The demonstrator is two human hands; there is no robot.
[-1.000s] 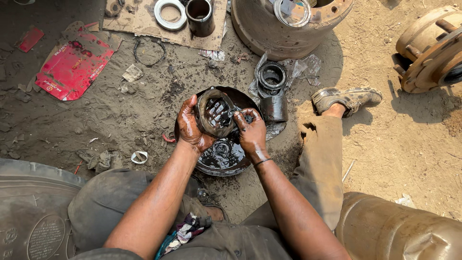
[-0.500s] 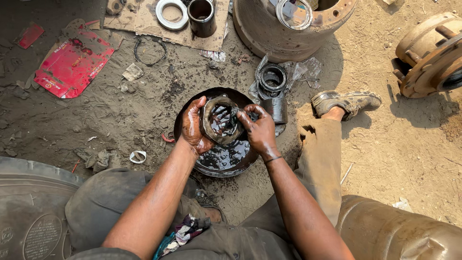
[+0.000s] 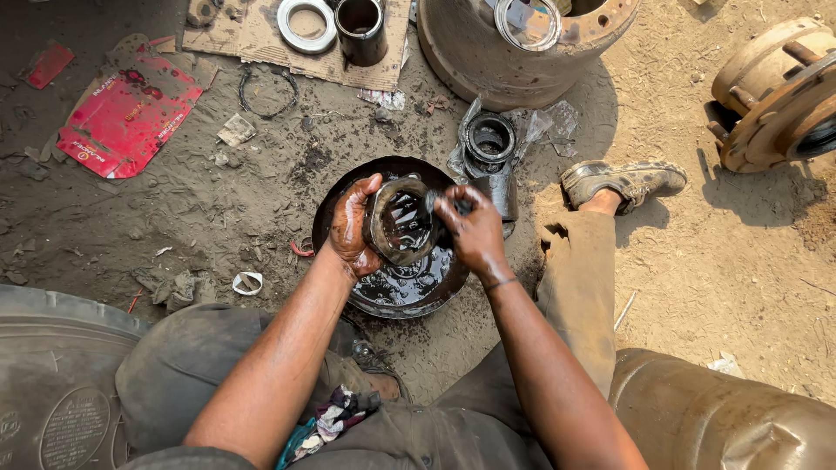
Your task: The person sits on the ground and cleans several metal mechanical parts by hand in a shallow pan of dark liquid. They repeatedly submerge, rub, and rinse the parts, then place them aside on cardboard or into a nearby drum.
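A greasy metal bearing ring [image 3: 402, 222] is held above a round black pan [image 3: 374, 300] of dark oily liquid on the dirt ground. My left hand [image 3: 353, 228] grips the ring's left side, fingers wrapped over its rim. On the ring's right side, my right hand [image 3: 470, 231] pinches something small and dark against the rim; I cannot tell what it is. Both hands are coated in black oil. The ring is tilted, its hollow facing up toward me.
A second dark bearing [image 3: 489, 139] lies on plastic beyond the pan. A large rusty drum hub [image 3: 522, 52] stands at the top, another hub [image 3: 775, 96] at right. Cardboard [image 3: 252, 35] holds a ring and a black cylinder. A tyre [image 3: 52, 383] lies bottom left, my shoe [image 3: 623, 181] right.
Both hands turned the bearing ring over the pan; its hollow now faces up more. The hands stayed in nearly the same place above the pan.
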